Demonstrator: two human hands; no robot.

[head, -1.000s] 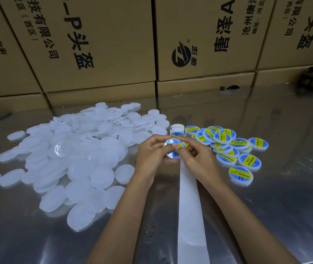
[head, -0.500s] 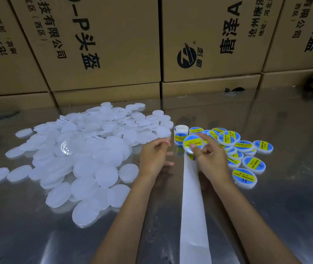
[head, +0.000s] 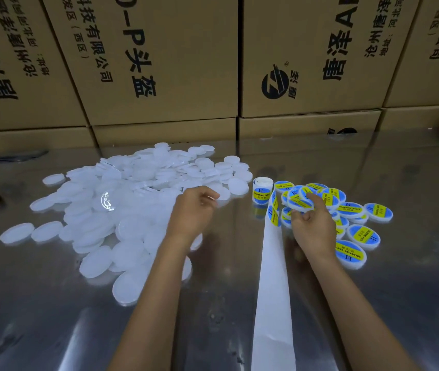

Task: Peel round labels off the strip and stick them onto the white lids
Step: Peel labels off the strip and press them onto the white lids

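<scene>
The left hand (head: 195,212) hovers over the pile of plain white lids (head: 122,210), its fingers loosely curled and holding nothing. The right hand (head: 310,227) is at the labelled lids (head: 346,218), fingers half spread; whether it pinches anything cannot be told. The strip (head: 273,277) runs from the label roll (head: 262,190) toward the person. A careless reach may scatter the lids, because they overlap loosely. The strip's near end is cut off, and the print is too small to read.

Dim light, glare on table (head: 373,303)
</scene>
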